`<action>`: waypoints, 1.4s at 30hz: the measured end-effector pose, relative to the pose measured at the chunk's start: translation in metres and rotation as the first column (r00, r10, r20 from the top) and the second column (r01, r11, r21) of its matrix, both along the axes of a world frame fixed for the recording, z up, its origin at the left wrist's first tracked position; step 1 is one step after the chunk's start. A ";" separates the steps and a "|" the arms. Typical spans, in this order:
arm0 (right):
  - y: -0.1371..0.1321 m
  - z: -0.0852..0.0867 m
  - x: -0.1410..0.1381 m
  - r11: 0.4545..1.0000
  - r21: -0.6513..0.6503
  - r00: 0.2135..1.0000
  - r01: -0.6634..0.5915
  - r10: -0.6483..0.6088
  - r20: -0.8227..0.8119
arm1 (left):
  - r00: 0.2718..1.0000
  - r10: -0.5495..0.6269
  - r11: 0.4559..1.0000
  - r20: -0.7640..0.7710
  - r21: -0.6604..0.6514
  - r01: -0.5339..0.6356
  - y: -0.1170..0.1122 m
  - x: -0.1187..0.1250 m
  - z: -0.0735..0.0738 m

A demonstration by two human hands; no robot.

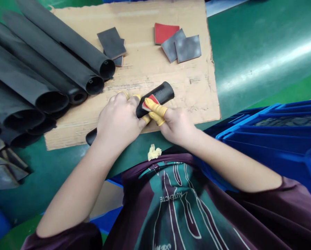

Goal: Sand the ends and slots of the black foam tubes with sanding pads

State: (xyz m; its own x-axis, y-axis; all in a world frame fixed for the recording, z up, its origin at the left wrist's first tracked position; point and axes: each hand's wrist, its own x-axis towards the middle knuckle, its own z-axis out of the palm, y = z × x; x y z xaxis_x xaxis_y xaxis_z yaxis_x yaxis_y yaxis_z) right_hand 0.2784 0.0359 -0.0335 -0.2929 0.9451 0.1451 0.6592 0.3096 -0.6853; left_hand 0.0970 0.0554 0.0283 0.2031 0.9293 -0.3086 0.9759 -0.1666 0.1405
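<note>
A black tubular part (164,93) lies slantwise over the near edge of the cardboard sheet (155,74). My left hand (121,118) is wrapped round its middle, and the part's lower end shows beyond my left wrist. With yellow-covered fingertips, my right hand (171,121) pinches a small red sanding pad (150,100) and presses it against the tube's surface. Both hands wear yellow finger covers. Further up the cardboard are a red pad (166,33) and overlapping grey pads (188,48) on the right, with more dark grey pads (112,42) on the left.
Several long black tubes (51,97) are piled at the left, open ends toward me. Below them sit more grey pads (4,170). Crumpled yellow scraps (153,152) lie at the green table's (249,62) near edge. Blue crates (262,139) stand at the right.
</note>
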 end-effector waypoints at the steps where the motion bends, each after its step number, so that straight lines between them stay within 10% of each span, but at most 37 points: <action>1: 0.000 0.000 0.000 1.000 0.004 1.000 0.012 -0.012 -0.012 | 1.000 0.005 1.000 -0.003 0.005 -0.005 0.000 0.000 0.000; 42: 0.005 -0.001 0.005 0.995 0.077 0.993 0.065 -0.057 -0.108 | 0.990 0.074 0.997 0.118 -0.001 -0.075 -0.007 0.001 0.001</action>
